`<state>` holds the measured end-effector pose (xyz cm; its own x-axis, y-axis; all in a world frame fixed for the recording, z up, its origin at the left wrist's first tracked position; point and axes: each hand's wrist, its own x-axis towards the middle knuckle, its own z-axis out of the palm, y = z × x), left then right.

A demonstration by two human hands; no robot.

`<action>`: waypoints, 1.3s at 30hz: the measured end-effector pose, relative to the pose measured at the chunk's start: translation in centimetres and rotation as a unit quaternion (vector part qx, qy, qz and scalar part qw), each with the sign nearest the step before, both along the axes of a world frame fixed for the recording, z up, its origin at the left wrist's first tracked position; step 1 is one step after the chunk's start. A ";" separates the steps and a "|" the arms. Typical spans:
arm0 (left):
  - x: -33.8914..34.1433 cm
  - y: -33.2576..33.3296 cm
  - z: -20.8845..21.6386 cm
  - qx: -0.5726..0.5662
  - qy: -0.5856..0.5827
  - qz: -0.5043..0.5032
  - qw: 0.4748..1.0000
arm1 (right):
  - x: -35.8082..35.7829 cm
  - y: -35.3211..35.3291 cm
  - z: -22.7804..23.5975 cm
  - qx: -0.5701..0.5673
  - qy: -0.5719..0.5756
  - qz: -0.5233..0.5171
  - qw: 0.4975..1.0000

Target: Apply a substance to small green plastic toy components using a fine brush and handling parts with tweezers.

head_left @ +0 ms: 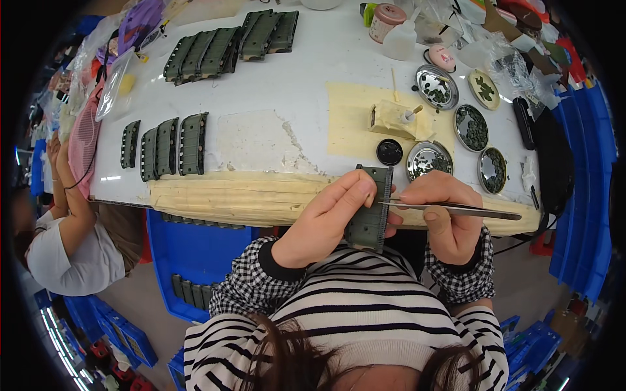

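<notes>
My left hand (316, 225) grips a dark green, ribbed rectangular plastic part (366, 229) upright over the table's near edge, thumb on its face. In my right hand (451, 228) are metal tweezers (486, 211), their tips touching or very near the part's right side. Whether the tips pinch a small piece is too fine to see. Just beyond my hands stand a round tin (450, 151) of small dark green pieces and a small black-filled dish (389, 152). More such pieces lie in other round dishes (471, 127) at the right.
Similar green parts (192, 144) lie in groups on the white table's left and far side. A taped block (391, 120) sits on yellow paper. Yellowish tape (228, 195) covers the near edge. Below is a blue bin (179, 260) with parts. Another person (78, 251) is at left.
</notes>
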<state>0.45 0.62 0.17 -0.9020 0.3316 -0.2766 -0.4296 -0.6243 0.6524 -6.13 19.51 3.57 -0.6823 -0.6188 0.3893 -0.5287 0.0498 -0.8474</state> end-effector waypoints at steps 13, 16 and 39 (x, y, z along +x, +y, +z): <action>-0.1 -0.4 0.1 0.038 -0.027 -0.047 0.998 | 0.0 -0.2 -0.1 0.012 -0.036 0.030 0.999; -0.1 -0.5 0.2 0.042 -0.031 -0.047 0.997 | -0.1 -0.4 0.0 0.013 -0.018 0.030 0.999; 0.1 -0.9 -0.6 0.117 -0.007 -0.023 0.993 | 0.6 -0.5 -0.8 -0.023 -0.040 -0.015 0.999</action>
